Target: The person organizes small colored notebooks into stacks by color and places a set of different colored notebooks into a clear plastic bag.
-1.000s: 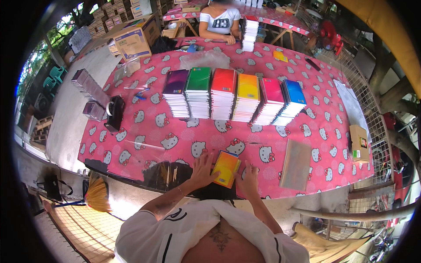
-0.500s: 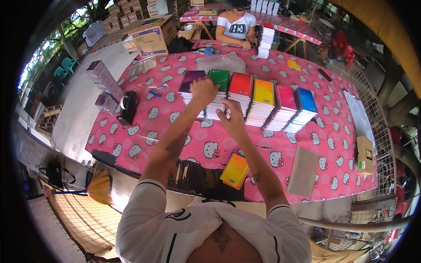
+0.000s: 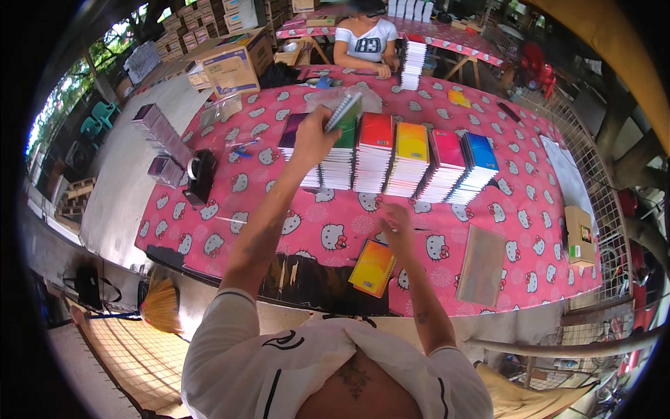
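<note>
My left hand [image 3: 315, 138] grips a spiral notebook [image 3: 347, 112] with a green cover, tilted up above the green stack [image 3: 340, 164]. Left of that, partly behind my hand, is a purple-covered stack [image 3: 289, 133]. To the right stand spiral notebook stacks in red [image 3: 375, 133], yellow [image 3: 410, 143], pink [image 3: 447, 150] and blue [image 3: 481, 152]. My right hand [image 3: 398, 232], slightly blurred, hovers over the tablecloth in front of the stacks with its fingers apart and nothing in them. Just nearer me lies a small yellow-orange notebook pile [image 3: 373, 269].
A black tape dispenser [image 3: 200, 178] and wrapped notebook stacks [image 3: 162, 133] are at the left. A clear plastic sheet [image 3: 481, 267] lies at the right, near a small cardboard box [image 3: 580, 237]. Across the pink table [image 3: 321, 223] sits another person [image 3: 366, 42] beside a tall notebook stack [image 3: 413, 64].
My left hand has lifted a green notebook off its stack and tilted it. My right hand has drawn back from the green stack toward me and to the right.
</note>
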Demonstrator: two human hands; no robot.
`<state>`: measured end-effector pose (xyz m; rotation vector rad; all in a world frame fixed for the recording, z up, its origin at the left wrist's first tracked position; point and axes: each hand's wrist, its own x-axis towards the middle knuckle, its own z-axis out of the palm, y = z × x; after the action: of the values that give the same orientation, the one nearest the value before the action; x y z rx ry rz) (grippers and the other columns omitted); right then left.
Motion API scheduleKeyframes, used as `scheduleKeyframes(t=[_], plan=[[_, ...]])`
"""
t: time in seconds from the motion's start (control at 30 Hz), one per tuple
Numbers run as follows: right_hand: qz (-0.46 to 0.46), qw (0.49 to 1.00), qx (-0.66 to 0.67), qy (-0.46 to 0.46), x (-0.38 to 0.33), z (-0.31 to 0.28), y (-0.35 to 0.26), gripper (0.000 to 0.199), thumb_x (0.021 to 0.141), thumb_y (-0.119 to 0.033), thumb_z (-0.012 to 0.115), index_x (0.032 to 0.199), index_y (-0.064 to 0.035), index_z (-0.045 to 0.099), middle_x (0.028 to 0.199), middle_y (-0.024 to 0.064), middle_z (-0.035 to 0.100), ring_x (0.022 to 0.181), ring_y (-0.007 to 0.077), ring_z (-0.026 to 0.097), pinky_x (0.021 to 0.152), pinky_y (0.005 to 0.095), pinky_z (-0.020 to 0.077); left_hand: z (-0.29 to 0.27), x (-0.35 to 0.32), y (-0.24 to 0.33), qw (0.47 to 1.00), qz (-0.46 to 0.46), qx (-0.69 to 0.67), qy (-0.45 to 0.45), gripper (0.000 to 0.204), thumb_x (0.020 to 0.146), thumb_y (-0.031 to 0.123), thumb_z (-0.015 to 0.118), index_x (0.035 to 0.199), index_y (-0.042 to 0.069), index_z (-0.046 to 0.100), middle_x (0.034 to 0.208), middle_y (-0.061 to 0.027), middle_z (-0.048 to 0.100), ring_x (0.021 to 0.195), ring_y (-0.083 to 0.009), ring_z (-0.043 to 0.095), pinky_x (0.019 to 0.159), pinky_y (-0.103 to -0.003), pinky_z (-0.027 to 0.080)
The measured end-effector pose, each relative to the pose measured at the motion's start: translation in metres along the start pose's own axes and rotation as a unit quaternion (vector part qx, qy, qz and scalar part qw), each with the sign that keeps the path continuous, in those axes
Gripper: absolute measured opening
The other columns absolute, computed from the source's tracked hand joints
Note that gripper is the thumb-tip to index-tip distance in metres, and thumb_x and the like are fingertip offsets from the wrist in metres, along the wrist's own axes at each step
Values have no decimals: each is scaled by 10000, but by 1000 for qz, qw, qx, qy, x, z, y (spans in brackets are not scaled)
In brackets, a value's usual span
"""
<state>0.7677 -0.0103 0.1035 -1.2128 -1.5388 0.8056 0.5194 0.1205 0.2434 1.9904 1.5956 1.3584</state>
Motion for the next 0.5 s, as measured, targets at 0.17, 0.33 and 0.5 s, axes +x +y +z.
scheduleKeyframes(t=[0.17,0.33,0.5], plan=[[41,995,-2,93,7,-69,46,344,888,-95,701,1227,-99,648,1202,92,599,1037,215,628,783,348,532,11,-84,55,879,232,55,-412,266,714,32,743,967,113,731,900,-91,710,865,-268,689,829,-399,535],[-93,978,-126,141,52,-70,4,371,855,-50,683,1223,-50,638,1233,124,593,1125,283,594,935,412,486,100,-185,68,621,458,301,-560,126,803,160,631,845,185,748,1064,-69,663,1240,-268,549,1151,-734,71],[-197,853,-429,222,114,-90,23,405,824,-34,650,1225,-92,656,1238,134,601,1188,313,562,1056,463,400,136,-189,19,856,386,106,-327,332,801,183,658,1118,100,710,1301,-149,558,1354,-313,438,1182,-633,202]])
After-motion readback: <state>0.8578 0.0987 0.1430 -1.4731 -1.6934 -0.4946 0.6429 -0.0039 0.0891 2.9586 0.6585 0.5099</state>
